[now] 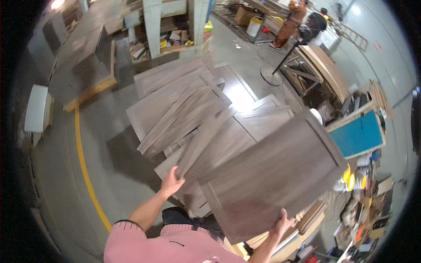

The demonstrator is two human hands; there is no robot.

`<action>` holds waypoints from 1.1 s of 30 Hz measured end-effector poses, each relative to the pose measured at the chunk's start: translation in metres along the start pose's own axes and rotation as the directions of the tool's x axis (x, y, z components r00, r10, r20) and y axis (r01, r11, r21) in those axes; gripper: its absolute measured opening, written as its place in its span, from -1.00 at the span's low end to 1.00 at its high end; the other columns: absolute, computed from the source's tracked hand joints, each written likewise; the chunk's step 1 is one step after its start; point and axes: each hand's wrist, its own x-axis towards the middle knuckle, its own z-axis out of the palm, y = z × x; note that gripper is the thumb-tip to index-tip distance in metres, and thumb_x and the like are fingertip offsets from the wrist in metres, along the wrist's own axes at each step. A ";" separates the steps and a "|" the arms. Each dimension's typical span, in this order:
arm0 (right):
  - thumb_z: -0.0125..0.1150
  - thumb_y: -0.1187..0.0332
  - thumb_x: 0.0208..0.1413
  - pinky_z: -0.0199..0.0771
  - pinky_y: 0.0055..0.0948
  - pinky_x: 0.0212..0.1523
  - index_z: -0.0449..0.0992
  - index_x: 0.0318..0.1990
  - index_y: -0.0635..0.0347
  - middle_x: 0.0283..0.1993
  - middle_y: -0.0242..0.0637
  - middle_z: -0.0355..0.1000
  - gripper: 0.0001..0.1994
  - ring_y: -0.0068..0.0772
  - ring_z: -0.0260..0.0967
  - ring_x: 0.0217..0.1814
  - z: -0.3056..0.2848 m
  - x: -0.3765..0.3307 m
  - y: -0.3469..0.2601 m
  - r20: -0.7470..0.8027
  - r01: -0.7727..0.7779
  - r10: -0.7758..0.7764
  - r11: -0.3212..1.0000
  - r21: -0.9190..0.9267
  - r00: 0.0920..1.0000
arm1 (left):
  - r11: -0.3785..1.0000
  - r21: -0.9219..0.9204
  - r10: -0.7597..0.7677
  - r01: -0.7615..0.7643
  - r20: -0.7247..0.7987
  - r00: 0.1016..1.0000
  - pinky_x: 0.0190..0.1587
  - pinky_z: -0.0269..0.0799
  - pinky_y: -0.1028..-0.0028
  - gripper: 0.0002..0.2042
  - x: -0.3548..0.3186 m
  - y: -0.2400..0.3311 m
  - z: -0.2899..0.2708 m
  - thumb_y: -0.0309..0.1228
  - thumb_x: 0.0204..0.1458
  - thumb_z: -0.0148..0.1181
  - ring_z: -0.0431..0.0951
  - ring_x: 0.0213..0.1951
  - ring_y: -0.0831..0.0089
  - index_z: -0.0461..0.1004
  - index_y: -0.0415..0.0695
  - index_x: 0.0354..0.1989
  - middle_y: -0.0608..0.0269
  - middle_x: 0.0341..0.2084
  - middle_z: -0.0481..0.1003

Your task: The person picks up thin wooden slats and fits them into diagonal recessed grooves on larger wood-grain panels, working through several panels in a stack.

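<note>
My right hand (283, 224) grips the near right edge of a large grey-brown framed cabinet door (274, 175), its thumb on the upper face. The door is tilted and reaches over the right side of the pile. At the near end of a second, steeply tilted cabinet door (205, 141), my left hand (173, 182) is closed on its edge; some of its fingers are hidden. Beyond both hands, several similar cabinet doors (171, 105) lie overlapping at different angles.
A yellow floor line (85, 168) runs along the left. Further left stands a dark workbench (83, 79). To the right are a blue-topped panel (357, 135), white-and-yellow buckets (348, 179) and scattered scraps. A pedestal fan (272, 76) and people (291, 22) are at the back.
</note>
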 end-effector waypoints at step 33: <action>0.08 0.11 0.43 0.49 -0.33 0.10 0.41 0.36 0.14 0.19 -0.24 0.50 -0.53 -0.39 0.49 0.13 0.182 -0.267 0.133 0.573 -0.631 0.632 0.738 -0.239 0.521 | 0.982 -0.129 0.182 -0.139 0.437 0.881 0.28 0.37 0.21 -0.18 -0.056 -0.045 -0.015 -0.06 0.07 0.43 0.48 0.24 0.03 0.25 -0.35 0.37 -0.25 0.18 0.47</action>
